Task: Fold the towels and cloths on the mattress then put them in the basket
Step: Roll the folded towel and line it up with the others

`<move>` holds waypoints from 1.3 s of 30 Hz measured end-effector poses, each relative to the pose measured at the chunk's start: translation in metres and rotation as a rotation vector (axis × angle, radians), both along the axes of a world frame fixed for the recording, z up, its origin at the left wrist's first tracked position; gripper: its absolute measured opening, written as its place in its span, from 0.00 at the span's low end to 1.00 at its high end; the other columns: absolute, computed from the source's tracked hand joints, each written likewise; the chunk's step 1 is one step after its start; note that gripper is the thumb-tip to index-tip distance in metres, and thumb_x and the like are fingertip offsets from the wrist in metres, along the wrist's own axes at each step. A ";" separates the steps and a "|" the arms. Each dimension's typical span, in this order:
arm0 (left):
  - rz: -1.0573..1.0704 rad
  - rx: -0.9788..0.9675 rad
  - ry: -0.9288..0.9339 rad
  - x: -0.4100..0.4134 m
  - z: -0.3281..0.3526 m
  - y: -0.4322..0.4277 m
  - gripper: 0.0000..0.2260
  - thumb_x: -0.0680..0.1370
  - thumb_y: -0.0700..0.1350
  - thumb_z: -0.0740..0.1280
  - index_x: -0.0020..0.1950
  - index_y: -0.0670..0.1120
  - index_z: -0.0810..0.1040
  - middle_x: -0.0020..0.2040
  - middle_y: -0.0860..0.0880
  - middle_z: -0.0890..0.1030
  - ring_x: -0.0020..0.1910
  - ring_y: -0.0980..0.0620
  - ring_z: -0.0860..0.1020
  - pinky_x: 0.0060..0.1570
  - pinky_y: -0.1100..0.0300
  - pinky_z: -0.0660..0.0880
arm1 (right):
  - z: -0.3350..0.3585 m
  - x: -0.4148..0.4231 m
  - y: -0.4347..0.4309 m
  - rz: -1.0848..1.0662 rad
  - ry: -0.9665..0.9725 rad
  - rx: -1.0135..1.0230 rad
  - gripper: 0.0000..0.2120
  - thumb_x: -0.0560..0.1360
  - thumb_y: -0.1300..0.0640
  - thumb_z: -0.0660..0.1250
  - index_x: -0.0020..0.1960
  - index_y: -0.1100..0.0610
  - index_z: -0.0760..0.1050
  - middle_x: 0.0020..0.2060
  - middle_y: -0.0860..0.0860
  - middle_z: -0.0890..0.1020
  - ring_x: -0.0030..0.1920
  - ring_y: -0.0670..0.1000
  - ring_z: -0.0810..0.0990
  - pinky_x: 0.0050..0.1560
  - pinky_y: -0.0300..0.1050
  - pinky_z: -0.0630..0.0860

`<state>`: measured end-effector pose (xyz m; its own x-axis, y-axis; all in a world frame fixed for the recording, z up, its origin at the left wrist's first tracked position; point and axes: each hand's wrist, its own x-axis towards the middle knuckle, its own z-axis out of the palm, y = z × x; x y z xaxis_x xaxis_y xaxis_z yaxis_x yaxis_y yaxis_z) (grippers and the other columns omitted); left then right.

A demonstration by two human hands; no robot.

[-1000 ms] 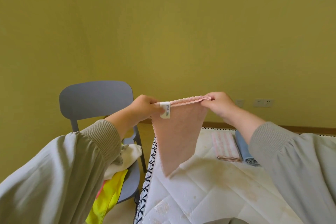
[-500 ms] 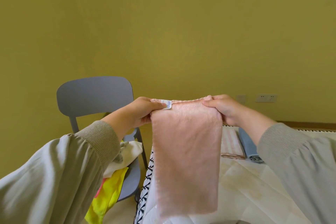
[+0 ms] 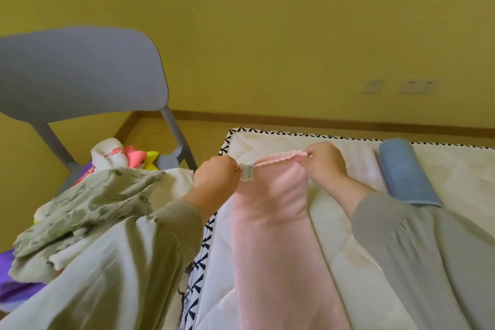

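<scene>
progress: early to mid, by the look of it. pink towel [image 3: 270, 222] is the piece in hand; its long body lies flat on the mattress [image 3: 348, 236], running toward the person, far edge lifted just off the surface; no fold visible in it yet. left hand [image 3: 214, 177] pinches the far-left corner, right by the white label [image 3: 247, 172]; right hand [image 3: 324, 166] pinches the far-right corner; fingers of both curled in, edge stretched betw. them.

done, judging by shape: blue towel [image 3: 404, 174] lies folded in a neat oblong on the mattress, to the right of the right hand, apart from the pink towel; a pale piece seems to lie betw. the two, too washed out to be sure.

left to do: fold the pink one; then prob. the heap on the grey chair [image 3: 80, 69] left of the mattress; leaf-print cloth [image 3: 88, 201] on top, white cloth [image 3: 109, 154] w/ red print behind it, pink, yellow and purple bits around; all crumpled, none folded; count unclear.

containers: basket not in view, so its contents can't be told; the blue towel at least is not yet put away. the chair seat is the only thing carrying a load.
</scene>
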<state>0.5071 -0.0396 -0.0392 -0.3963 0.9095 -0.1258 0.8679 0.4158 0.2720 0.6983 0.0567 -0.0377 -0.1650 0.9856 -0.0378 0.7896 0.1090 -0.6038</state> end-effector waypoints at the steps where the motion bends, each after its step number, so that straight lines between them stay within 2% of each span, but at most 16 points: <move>1: 0.006 -0.002 -0.001 -0.003 -0.011 0.005 0.10 0.79 0.44 0.58 0.43 0.46 0.77 0.35 0.49 0.74 0.38 0.45 0.76 0.32 0.59 0.69 | -0.009 -0.003 0.005 -0.020 -0.006 -0.011 0.09 0.72 0.59 0.66 0.34 0.61 0.77 0.30 0.57 0.77 0.34 0.57 0.72 0.33 0.44 0.65; 3: 0.065 0.024 -0.077 -0.007 -0.030 0.019 0.12 0.80 0.44 0.57 0.46 0.45 0.79 0.35 0.48 0.76 0.36 0.45 0.78 0.32 0.59 0.71 | -0.027 -0.010 0.019 -0.035 0.033 -0.051 0.09 0.73 0.59 0.65 0.38 0.62 0.79 0.33 0.57 0.81 0.36 0.58 0.77 0.37 0.44 0.72; 5: 0.189 0.089 -0.297 -0.011 -0.045 0.037 0.13 0.81 0.42 0.57 0.44 0.44 0.79 0.33 0.46 0.80 0.32 0.46 0.81 0.32 0.58 0.77 | -0.043 -0.016 0.033 -0.037 0.138 -0.146 0.09 0.72 0.60 0.64 0.37 0.65 0.77 0.31 0.56 0.83 0.39 0.58 0.82 0.44 0.49 0.79; 7: 0.330 0.188 -0.558 -0.012 -0.055 0.053 0.13 0.81 0.41 0.58 0.41 0.45 0.79 0.35 0.44 0.82 0.32 0.46 0.82 0.37 0.53 0.81 | -0.058 -0.019 0.048 -0.035 0.248 -0.208 0.07 0.68 0.60 0.64 0.35 0.64 0.75 0.32 0.59 0.83 0.40 0.61 0.83 0.47 0.58 0.80; 9: 0.376 0.282 -0.665 -0.013 -0.059 0.066 0.11 0.79 0.38 0.60 0.43 0.45 0.80 0.41 0.43 0.83 0.39 0.43 0.83 0.43 0.46 0.81 | -0.061 -0.022 0.056 -0.013 0.277 -0.187 0.06 0.69 0.61 0.62 0.36 0.60 0.77 0.37 0.58 0.82 0.43 0.59 0.81 0.48 0.52 0.78; 11: 0.408 0.314 -0.750 -0.013 -0.062 0.074 0.09 0.79 0.38 0.60 0.50 0.45 0.80 0.45 0.44 0.81 0.47 0.42 0.82 0.48 0.45 0.80 | -0.056 -0.025 0.060 0.013 0.298 -0.180 0.09 0.75 0.63 0.61 0.47 0.58 0.80 0.43 0.54 0.80 0.45 0.54 0.78 0.45 0.42 0.72; 13: 0.480 0.313 -0.879 -0.012 -0.067 0.077 0.08 0.79 0.39 0.59 0.45 0.45 0.77 0.48 0.43 0.81 0.51 0.42 0.81 0.52 0.44 0.79 | -0.057 -0.025 0.064 -0.001 0.388 -0.240 0.09 0.77 0.59 0.62 0.54 0.58 0.79 0.47 0.51 0.79 0.49 0.51 0.76 0.45 0.42 0.69; 15: 0.604 0.321 -1.041 -0.008 -0.072 0.076 0.09 0.79 0.41 0.60 0.41 0.47 0.77 0.49 0.41 0.82 0.52 0.41 0.81 0.54 0.44 0.78 | -0.062 -0.024 0.065 -0.058 0.503 -0.323 0.07 0.76 0.56 0.65 0.50 0.56 0.80 0.44 0.49 0.79 0.48 0.50 0.75 0.46 0.41 0.70; 19: 0.735 0.408 -1.271 -0.001 -0.080 0.063 0.06 0.77 0.39 0.65 0.41 0.44 0.79 0.44 0.42 0.83 0.46 0.44 0.83 0.52 0.51 0.79 | -0.075 -0.017 0.060 -0.183 0.559 -0.349 0.08 0.74 0.57 0.68 0.36 0.53 0.77 0.34 0.48 0.77 0.43 0.51 0.76 0.53 0.52 0.76; 21: 0.736 0.438 -1.280 0.004 -0.085 0.053 0.07 0.76 0.33 0.66 0.41 0.42 0.80 0.45 0.41 0.82 0.44 0.45 0.82 0.47 0.54 0.81 | -0.082 -0.010 0.054 -0.192 0.519 -0.315 0.11 0.73 0.63 0.68 0.34 0.52 0.77 0.36 0.47 0.79 0.45 0.52 0.78 0.54 0.53 0.77; 24: 0.723 0.425 -1.245 0.010 -0.096 0.042 0.09 0.75 0.30 0.66 0.41 0.42 0.80 0.44 0.44 0.80 0.39 0.49 0.81 0.41 0.63 0.81 | -0.093 -0.001 0.045 -0.176 0.416 -0.285 0.14 0.72 0.70 0.63 0.38 0.54 0.80 0.48 0.52 0.81 0.50 0.52 0.78 0.55 0.49 0.77; 27: 0.646 0.396 -1.127 0.014 -0.107 0.035 0.08 0.74 0.34 0.69 0.42 0.47 0.81 0.46 0.47 0.82 0.42 0.51 0.81 0.43 0.65 0.78 | -0.100 0.002 0.040 -0.060 0.272 -0.256 0.12 0.74 0.69 0.64 0.53 0.60 0.82 0.55 0.54 0.81 0.55 0.52 0.78 0.52 0.39 0.71; 29: 0.609 0.398 -1.032 0.017 -0.116 0.030 0.07 0.74 0.38 0.71 0.43 0.50 0.82 0.46 0.51 0.82 0.45 0.53 0.79 0.46 0.63 0.77 | -0.105 0.002 0.038 -0.017 0.228 -0.246 0.12 0.75 0.64 0.66 0.57 0.60 0.80 0.57 0.54 0.81 0.54 0.51 0.78 0.50 0.37 0.69; 32: 0.647 0.432 -1.033 0.017 -0.123 0.030 0.07 0.72 0.38 0.72 0.41 0.51 0.82 0.43 0.52 0.82 0.47 0.52 0.80 0.52 0.59 0.77 | -0.111 0.000 0.038 0.003 0.225 -0.212 0.10 0.76 0.61 0.66 0.56 0.61 0.81 0.56 0.53 0.81 0.49 0.48 0.76 0.48 0.37 0.68; 35: 0.645 0.427 -1.051 0.014 -0.125 0.033 0.07 0.72 0.38 0.73 0.40 0.50 0.82 0.41 0.50 0.83 0.45 0.51 0.80 0.54 0.56 0.78 | -0.118 -0.002 0.040 -0.001 0.221 -0.174 0.09 0.75 0.60 0.67 0.53 0.61 0.81 0.55 0.55 0.81 0.52 0.52 0.79 0.48 0.40 0.71; 39: 0.578 0.428 -0.953 0.016 -0.131 0.032 0.07 0.72 0.39 0.72 0.40 0.52 0.82 0.44 0.52 0.82 0.48 0.52 0.79 0.54 0.56 0.77 | -0.127 -0.003 0.047 -0.008 0.201 -0.186 0.08 0.74 0.58 0.69 0.51 0.59 0.81 0.56 0.57 0.79 0.53 0.55 0.79 0.50 0.43 0.74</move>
<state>0.5231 -0.0074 -0.1702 -0.6724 0.6666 -0.3218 -0.0448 0.3973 0.9166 0.6952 0.1040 -0.1649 -0.1795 0.9661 -0.1854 0.6524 -0.0242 -0.7575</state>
